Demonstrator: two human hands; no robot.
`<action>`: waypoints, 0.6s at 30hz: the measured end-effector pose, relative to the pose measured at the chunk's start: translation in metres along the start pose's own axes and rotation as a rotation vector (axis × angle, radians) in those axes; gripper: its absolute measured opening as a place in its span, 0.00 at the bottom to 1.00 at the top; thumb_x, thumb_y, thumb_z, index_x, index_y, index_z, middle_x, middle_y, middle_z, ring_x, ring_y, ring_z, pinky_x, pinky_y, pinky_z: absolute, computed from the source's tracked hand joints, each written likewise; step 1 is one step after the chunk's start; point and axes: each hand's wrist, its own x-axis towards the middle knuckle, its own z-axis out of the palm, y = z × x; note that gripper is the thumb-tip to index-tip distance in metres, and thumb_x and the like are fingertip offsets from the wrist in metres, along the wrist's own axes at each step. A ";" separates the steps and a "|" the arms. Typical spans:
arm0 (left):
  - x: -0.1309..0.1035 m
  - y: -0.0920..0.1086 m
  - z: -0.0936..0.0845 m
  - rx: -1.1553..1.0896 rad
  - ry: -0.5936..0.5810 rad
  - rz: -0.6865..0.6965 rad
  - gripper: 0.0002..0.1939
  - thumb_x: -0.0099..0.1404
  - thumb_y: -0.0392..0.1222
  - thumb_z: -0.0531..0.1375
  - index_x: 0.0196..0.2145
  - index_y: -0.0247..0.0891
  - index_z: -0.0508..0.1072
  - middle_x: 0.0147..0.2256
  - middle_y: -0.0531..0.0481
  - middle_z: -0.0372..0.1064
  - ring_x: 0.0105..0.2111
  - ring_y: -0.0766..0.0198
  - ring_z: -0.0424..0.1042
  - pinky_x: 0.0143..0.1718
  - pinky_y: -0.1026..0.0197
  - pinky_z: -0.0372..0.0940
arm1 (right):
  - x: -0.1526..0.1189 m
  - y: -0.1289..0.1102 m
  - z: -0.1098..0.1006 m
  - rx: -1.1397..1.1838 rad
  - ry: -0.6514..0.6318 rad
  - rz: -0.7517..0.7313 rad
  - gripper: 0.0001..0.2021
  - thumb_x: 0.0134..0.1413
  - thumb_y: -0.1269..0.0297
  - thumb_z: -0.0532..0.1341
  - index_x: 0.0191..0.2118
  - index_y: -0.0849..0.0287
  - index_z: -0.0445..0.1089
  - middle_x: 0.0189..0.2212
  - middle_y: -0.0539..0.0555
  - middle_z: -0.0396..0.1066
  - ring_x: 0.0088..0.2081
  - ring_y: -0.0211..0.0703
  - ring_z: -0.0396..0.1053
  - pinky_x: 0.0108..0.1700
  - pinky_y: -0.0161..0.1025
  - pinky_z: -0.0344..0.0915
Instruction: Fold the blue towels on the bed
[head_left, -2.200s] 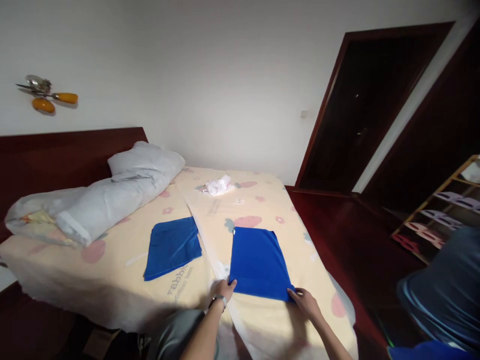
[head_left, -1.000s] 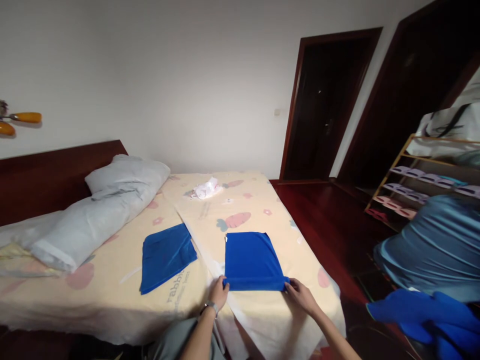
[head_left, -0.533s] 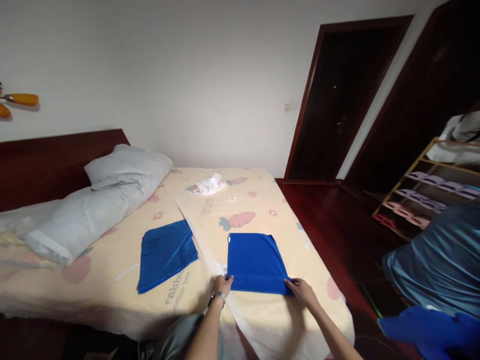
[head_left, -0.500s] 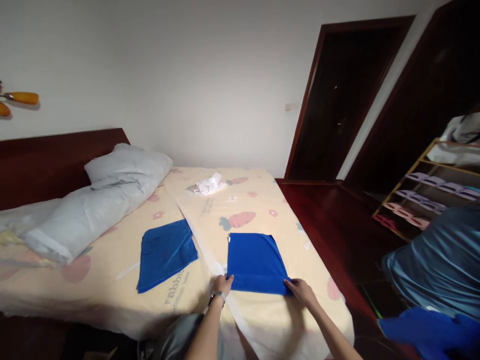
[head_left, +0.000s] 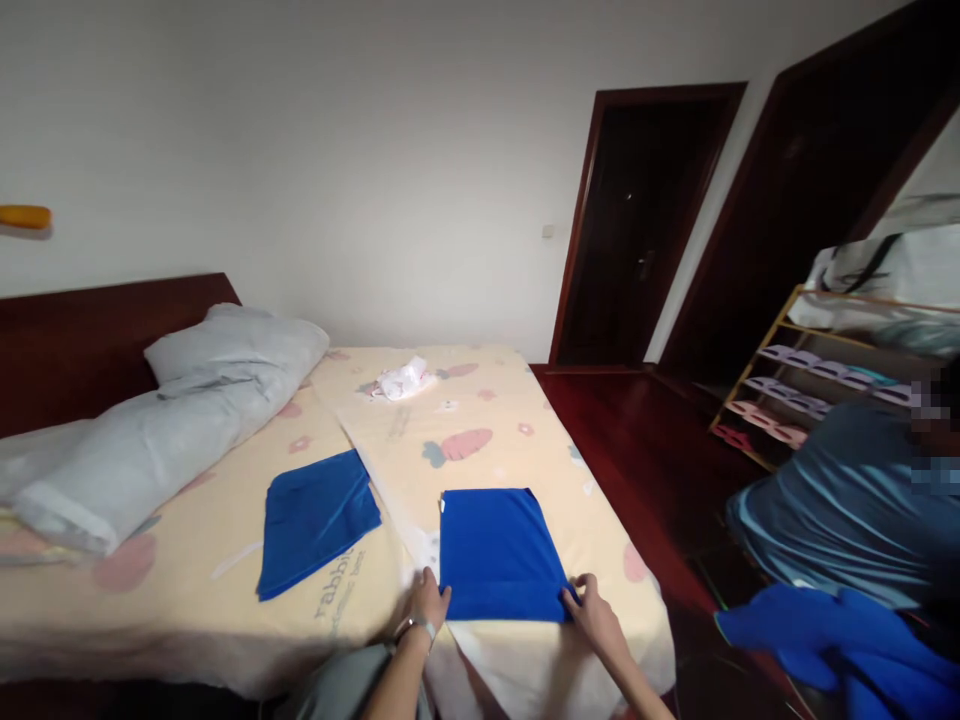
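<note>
A folded blue cloth (head_left: 499, 555) lies flat on the bed in front of me, with a small white tag at its far left corner. My left hand (head_left: 429, 605), wearing a watch, rests at the cloth's near left corner, thumb and forefinger apart and touching the edge. At the near right corner, my right hand (head_left: 596, 610) has the cloth's edge between thumb and fingers. To the left, a second folded blue cloth (head_left: 319, 522) lies on the sheet.
The bed (head_left: 517, 420) has a carrot-print sheet. A grey quilt (head_left: 202, 400) is heaped at the headboard (head_left: 112, 330). A white crumpled item (head_left: 403, 380) sits at the far side. At right are a person (head_left: 847, 510), a loose blue cloth (head_left: 840, 635) and a slipper rack (head_left: 787, 340).
My view has turned slightly right, bringing more of the person and rack into sight. Both hands stay at the cloth's near corners; the left fingers have loosened from its edge.
</note>
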 end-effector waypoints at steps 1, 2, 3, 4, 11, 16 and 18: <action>-0.008 0.000 -0.003 0.043 0.030 0.021 0.16 0.69 0.45 0.53 0.51 0.37 0.64 0.50 0.39 0.70 0.47 0.57 0.73 0.43 0.62 0.62 | -0.008 0.000 -0.001 -0.040 0.042 -0.041 0.16 0.60 0.50 0.50 0.46 0.55 0.61 0.38 0.60 0.75 0.38 0.52 0.75 0.41 0.43 0.67; -0.015 0.000 -0.006 0.071 0.066 0.051 0.15 0.70 0.45 0.52 0.51 0.37 0.64 0.50 0.40 0.70 0.47 0.57 0.73 0.44 0.61 0.62 | -0.014 -0.001 -0.004 -0.077 0.083 -0.090 0.17 0.60 0.50 0.49 0.47 0.56 0.61 0.41 0.62 0.74 0.40 0.53 0.74 0.44 0.45 0.67; -0.022 -0.001 -0.010 0.084 0.101 0.100 0.14 0.70 0.44 0.51 0.50 0.38 0.65 0.49 0.41 0.70 0.47 0.57 0.72 0.45 0.61 0.62 | -0.020 -0.002 -0.008 -0.106 0.114 -0.151 0.17 0.61 0.52 0.48 0.47 0.58 0.62 0.44 0.64 0.72 0.43 0.54 0.73 0.47 0.47 0.67; -0.028 -0.002 -0.014 0.088 0.126 0.166 0.13 0.69 0.43 0.51 0.48 0.40 0.67 0.48 0.43 0.71 0.48 0.58 0.71 0.47 0.60 0.61 | -0.024 -0.003 -0.012 -0.128 0.121 -0.226 0.17 0.60 0.55 0.49 0.48 0.58 0.64 0.46 0.64 0.71 0.46 0.54 0.71 0.51 0.48 0.65; -0.038 -0.019 -0.016 0.094 -0.024 0.521 0.28 0.53 0.33 0.60 0.53 0.46 0.68 0.54 0.50 0.67 0.55 0.57 0.64 0.57 0.59 0.56 | -0.025 0.008 -0.029 -0.067 -0.160 -0.539 0.29 0.43 0.69 0.56 0.56 0.57 0.66 0.57 0.58 0.67 0.58 0.51 0.63 0.61 0.46 0.59; -0.016 -0.020 -0.005 -0.102 0.063 0.370 0.17 0.60 0.34 0.58 0.48 0.41 0.72 0.47 0.49 0.74 0.50 0.62 0.69 0.53 0.64 0.59 | 0.000 0.009 -0.023 0.188 -0.161 -0.390 0.21 0.53 0.58 0.55 0.52 0.58 0.68 0.49 0.58 0.74 0.50 0.50 0.72 0.56 0.46 0.65; -0.006 -0.017 -0.001 -0.183 0.079 0.254 0.16 0.65 0.39 0.56 0.50 0.41 0.71 0.47 0.49 0.75 0.50 0.62 0.71 0.51 0.65 0.61 | 0.013 0.006 -0.019 0.281 -0.164 -0.300 0.22 0.55 0.51 0.54 0.51 0.58 0.67 0.45 0.57 0.77 0.46 0.50 0.74 0.52 0.45 0.68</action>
